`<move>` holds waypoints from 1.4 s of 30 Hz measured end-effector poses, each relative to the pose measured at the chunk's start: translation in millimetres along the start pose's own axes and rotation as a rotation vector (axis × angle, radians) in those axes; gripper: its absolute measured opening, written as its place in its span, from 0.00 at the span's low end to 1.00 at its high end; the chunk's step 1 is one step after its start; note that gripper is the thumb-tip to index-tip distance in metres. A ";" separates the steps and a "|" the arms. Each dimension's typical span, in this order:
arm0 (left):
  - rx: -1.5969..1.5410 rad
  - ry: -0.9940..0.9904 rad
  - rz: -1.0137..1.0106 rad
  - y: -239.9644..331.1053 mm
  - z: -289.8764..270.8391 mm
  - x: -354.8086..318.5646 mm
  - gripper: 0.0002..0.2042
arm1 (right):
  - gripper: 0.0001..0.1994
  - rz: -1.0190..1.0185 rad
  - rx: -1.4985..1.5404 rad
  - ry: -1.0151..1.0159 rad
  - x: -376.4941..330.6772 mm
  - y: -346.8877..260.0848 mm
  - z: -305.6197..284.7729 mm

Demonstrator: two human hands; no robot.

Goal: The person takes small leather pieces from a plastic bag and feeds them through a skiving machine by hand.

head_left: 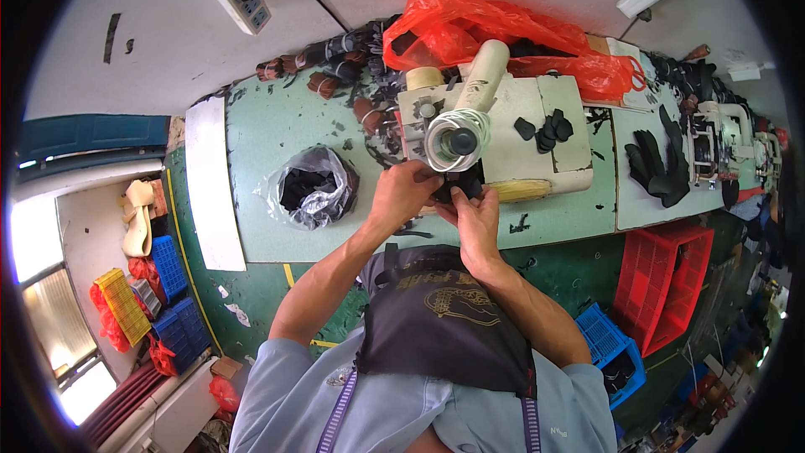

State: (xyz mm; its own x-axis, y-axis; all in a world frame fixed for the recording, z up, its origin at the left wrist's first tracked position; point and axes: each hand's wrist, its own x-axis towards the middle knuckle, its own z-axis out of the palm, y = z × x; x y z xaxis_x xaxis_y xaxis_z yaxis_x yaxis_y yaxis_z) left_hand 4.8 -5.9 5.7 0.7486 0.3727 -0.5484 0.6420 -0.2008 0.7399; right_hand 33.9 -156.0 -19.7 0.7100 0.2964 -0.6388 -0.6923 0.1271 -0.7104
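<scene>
My left hand [406,194] and my right hand [475,220] meet at the front of a cream-coloured bench machine [478,84]. Between them is a small black flat piece [464,182], pinched by the fingers of both. Its far part lies under the machine's round head, so its full shape is hidden. Several rounded black pieces [549,132] lie loose on the machine's flat top, right of the head. To the left of my hands stands a clear plastic bag [331,205], open at the top, with more black pieces inside.
The green tabletop [386,239] carries bundled dark strips [323,84] and scraps. Behind the machine lies a red plastic bag [503,25]. Black curved pieces [658,159] rest farther right. A red crate [662,285] and a blue basket [605,340] stand on the floor at right.
</scene>
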 end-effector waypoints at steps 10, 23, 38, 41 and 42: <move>0.035 0.020 0.005 -1.9 2.3 4.4 0.11 | 0.13 0.033 0.055 0.016 -0.2 -4.5 3.7; -0.046 0.060 0.003 -5.6 11.1 -4.7 0.12 | 0.15 -0.057 0.126 0.094 3.3 -7.5 -4.3; -0.321 0.162 -0.091 -75.3 -24.9 -31.9 0.08 | 0.15 -0.814 -1.228 0.234 52.1 -102.4 -44.4; -0.319 0.165 -0.101 -73.7 -24.2 -34.9 0.08 | 0.12 -0.830 -1.266 -0.147 50.1 -85.4 -36.3; -0.310 0.163 -0.107 -72.7 -23.6 -35.1 0.08 | 0.12 -0.831 -1.265 -0.149 51.6 -83.1 -34.1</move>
State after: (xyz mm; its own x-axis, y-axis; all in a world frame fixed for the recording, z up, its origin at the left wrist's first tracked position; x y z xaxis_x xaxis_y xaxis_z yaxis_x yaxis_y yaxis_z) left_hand -72.1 17.1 -19.7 0.6279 0.5212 -0.5781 0.6156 0.1219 0.7786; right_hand 132.5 -183.6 -3.7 0.7577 0.6515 0.0370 0.5022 -0.5460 -0.6706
